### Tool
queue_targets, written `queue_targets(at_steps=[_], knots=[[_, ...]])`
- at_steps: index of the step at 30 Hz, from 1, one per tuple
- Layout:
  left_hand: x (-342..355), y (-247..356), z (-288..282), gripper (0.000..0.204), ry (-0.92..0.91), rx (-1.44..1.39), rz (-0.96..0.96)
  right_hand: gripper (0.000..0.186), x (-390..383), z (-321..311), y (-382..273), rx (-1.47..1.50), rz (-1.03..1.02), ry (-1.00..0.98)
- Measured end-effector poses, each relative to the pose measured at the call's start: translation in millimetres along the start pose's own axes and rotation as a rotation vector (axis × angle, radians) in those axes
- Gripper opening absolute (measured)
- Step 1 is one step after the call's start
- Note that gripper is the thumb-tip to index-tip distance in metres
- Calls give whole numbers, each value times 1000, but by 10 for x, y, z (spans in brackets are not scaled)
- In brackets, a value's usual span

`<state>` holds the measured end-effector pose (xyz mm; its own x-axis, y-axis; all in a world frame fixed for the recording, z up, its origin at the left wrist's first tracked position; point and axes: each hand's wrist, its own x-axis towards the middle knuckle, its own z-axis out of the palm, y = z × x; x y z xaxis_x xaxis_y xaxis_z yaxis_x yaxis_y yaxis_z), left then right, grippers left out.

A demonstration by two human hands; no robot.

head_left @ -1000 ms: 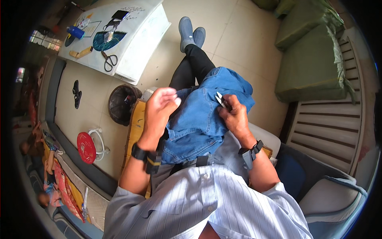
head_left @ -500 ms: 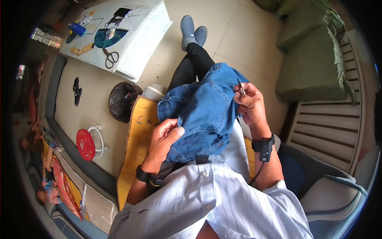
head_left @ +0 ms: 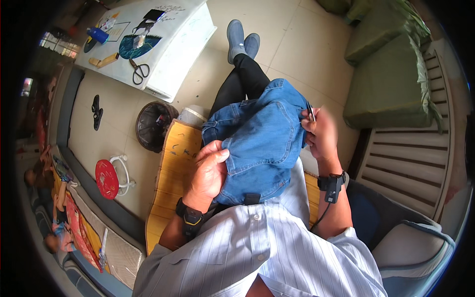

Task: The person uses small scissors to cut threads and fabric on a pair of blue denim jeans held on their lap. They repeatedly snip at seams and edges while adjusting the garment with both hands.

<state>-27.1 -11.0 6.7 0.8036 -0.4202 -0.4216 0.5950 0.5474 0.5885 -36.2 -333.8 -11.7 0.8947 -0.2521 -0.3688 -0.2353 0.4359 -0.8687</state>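
Observation:
Blue denim jeans [head_left: 262, 133] lie bunched across my lap, with stitched seams and a pocket outline facing up. At their left edge my left hand [head_left: 209, 171] is closed, pinching the cloth between thumb and fingers. My right hand [head_left: 321, 131], partly smeared by motion, is at the right edge of the denim. Its fingers hold a small pointed metal tool [head_left: 310, 112], slim and shiny with a dark tip, which could be thread snips or tweezers. Whether those fingers also grip the cloth is hard to see.
A white table [head_left: 173, 54] at the far left bears scissors [head_left: 140, 72], a blue bottle [head_left: 98, 34] and a wooden-looking piece [head_left: 104, 61]. Below it stand a lined waste bin [head_left: 153, 126] and a red-topped stool [head_left: 107, 178]. Green-covered cushions [head_left: 388, 81] and a slatted bench [head_left: 405, 163] are on the right.
My right hand has shifted right with the small metal tool, and the denim's right edge has stretched that way. My left hand has moved slightly right, still pinching the cloth.

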Motion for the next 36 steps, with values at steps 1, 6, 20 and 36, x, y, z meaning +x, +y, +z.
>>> queue_targets(at_steps=[1,6,20,36], knots=[[4,13,18,11,-2,-11,-5,17,-3,6,-3,-28,-12,19],[9,18,98,13,-27,-44,-11,9,-94,106,-45,-368,-293,184],[-339,172,-59,17,142,585,164,25,-880,758,-60,-320,37,-372],[-436,49,-92,17,-59,702,23,31,-936,829,-57,-712,-302,-699]])
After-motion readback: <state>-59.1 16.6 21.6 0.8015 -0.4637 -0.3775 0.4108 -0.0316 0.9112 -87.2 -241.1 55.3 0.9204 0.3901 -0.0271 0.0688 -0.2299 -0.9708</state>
